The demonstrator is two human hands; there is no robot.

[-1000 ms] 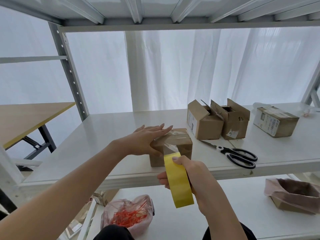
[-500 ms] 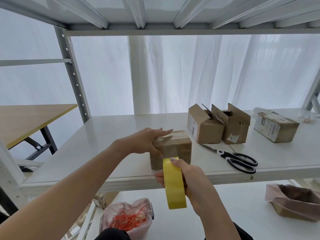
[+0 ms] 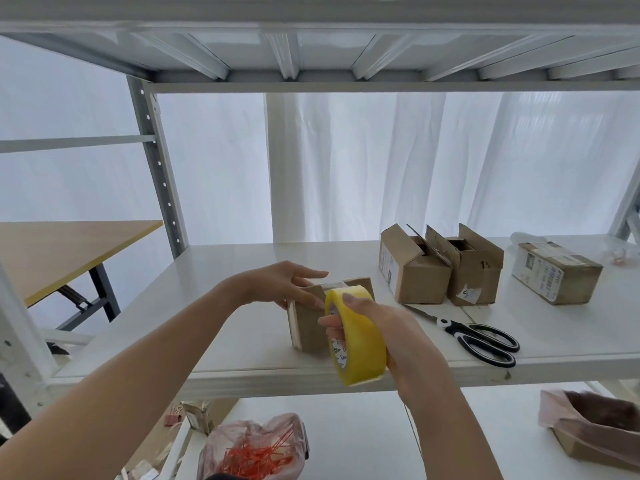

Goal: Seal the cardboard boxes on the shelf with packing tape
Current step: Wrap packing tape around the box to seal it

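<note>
- We see the small brown cardboard box (image 3: 306,325) standing on the white metal shelf (image 3: 225,306), near its front edge and left of the other boxes.
- The left hand (image 3: 289,282) rests on the top left of that box. Its fingers are stretched out straight over the top, and the thumb lies against the near face.
- The right hand (image 3: 389,329) grasps the roll of yellow packing tape (image 3: 360,341). Its fingers curl through the core, and the thumb presses on the outer rim.
- We find the roll upright, in front of the right part of the box and hiding it.
- Far right of it stand two open brown cardboard boxes (image 3: 419,278), side by side and touching, with their flaps raised.
- Further right lies a closed brown cardboard box with printed labels (image 3: 557,273), apart from the pair.
- Black-and-white-handled scissors (image 3: 479,336) lie flat on the shelf, near of the open pair, with the blades pointing left and far.
- On the lower shelf we see a clear plastic bag of red cable ties (image 3: 254,452) at the left.
</note>
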